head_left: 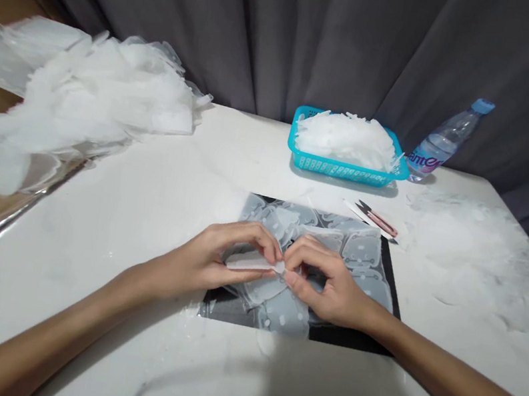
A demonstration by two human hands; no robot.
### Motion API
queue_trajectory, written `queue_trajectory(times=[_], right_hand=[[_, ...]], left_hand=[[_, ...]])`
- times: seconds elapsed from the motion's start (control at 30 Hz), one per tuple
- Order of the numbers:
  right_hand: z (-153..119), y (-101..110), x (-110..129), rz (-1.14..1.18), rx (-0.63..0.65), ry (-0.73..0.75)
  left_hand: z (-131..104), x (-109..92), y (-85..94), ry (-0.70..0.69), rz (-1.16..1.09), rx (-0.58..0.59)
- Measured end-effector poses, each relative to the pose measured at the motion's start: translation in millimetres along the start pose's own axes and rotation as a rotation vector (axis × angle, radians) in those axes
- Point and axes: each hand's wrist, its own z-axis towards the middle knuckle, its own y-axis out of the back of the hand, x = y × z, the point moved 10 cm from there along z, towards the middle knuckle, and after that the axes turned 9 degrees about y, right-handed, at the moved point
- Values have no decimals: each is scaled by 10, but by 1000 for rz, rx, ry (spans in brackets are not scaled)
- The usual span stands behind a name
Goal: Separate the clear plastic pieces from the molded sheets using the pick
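A small folded piece of thin white fabric (250, 261) is held between my two hands above a black mat. My left hand (235, 254) is closed around it, fingers above and thumb below. At its right end, the fingertips of my right hand (320, 275) pinch the piece. Beneath my hands, several translucent white cut pieces (283, 313) with small dots lie spread over the black mat (347, 337). Thread snips (377, 219) with pinkish handles rest just beyond the mat's far right corner, apart from both hands.
A blue plastic basket (345, 171) heaped with white pieces stands at the back. Beside it is a clear water bottle (443, 143) with a blue cap. A large pile of white sheer pieces (111, 81) sits at the left, thin scraps (478, 254) at the right. A grey curtain (292, 34) hangs behind.
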Motion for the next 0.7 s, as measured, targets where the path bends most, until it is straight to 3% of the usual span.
queue_trajectory(times=[0.2,0.43,0.6,0.7], right_hand=[[-9,-22,-6,-3,12,6],[-10,-36,-10,-14,25,5],[-31,12,-240,-128,-50,-197],[-52,40,-360,-159,-91,-297]], left_hand=[[-81,-54,-109,-93,359,15],[-120,-177,-120,-253,445,-28],[-282,-442,-170,-476,716,-210],[-448,-615,-107,-521,668,-284]])
